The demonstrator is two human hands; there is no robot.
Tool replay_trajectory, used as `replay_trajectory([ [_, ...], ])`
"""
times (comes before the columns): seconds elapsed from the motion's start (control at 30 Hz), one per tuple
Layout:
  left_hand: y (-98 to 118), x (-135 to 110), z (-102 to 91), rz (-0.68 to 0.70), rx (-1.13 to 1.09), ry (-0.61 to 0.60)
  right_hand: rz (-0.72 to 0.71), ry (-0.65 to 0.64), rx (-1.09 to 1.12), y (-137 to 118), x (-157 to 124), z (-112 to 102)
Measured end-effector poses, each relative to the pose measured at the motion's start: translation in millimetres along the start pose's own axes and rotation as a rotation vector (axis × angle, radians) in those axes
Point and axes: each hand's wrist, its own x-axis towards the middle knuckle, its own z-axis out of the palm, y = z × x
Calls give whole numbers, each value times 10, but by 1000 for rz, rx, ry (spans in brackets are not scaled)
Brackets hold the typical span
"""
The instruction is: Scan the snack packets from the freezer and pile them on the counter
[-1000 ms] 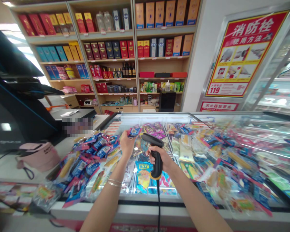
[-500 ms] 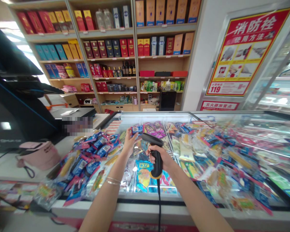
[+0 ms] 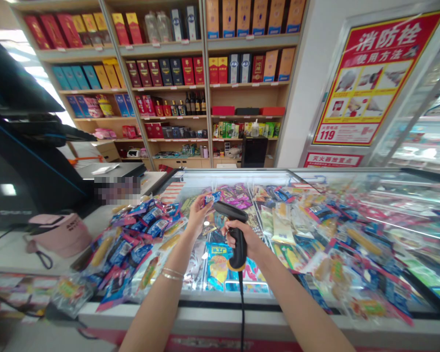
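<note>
My left hand (image 3: 197, 216) pinches a small blue snack packet (image 3: 212, 197) and holds it up just ahead of the scanner's head. My right hand (image 3: 242, 238) is wrapped round the grip of a black handheld barcode scanner (image 3: 231, 230), whose cord hangs down toward me. Both hands hover above the glass lid of a chest freezer (image 3: 242, 178). A heap of blue, purple and yellow snack packets (image 3: 139, 239) lies on the glass to the left of my left arm.
More packets (image 3: 333, 254) are spread over the freezer lid to the right. A black checkout screen (image 3: 18, 146) and a pink cap (image 3: 60, 233) stand at the left. Shelves of boxed goods (image 3: 205, 73) fill the back wall beside a red poster (image 3: 370, 83).
My left hand has lifted the blue packet a little and moved it right, closer to the scanner's head. My right hand with the scanner has stayed almost still.
</note>
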Motion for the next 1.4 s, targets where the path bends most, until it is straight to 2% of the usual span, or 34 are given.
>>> replay_trajectory([
  [0.43, 5, -13, 36, 6, -99, -58, 3, -19, -48, -21, -37, 20],
  [0.67, 27, 7, 17, 40, -110, 14, -89, 103, -177, -17, -83, 96],
  [1.07, -38, 47, -44, 87, 18, 5, -163, 71, -186, -39, -96, 96],
  [1.27, 13, 42, -22, 4, -150, 60, -147, 67, -231, -71, -112, 115],
  [1.4, 38, 51, -9, 2, -178, 133, -129, 70, -220, -70, -110, 104],
])
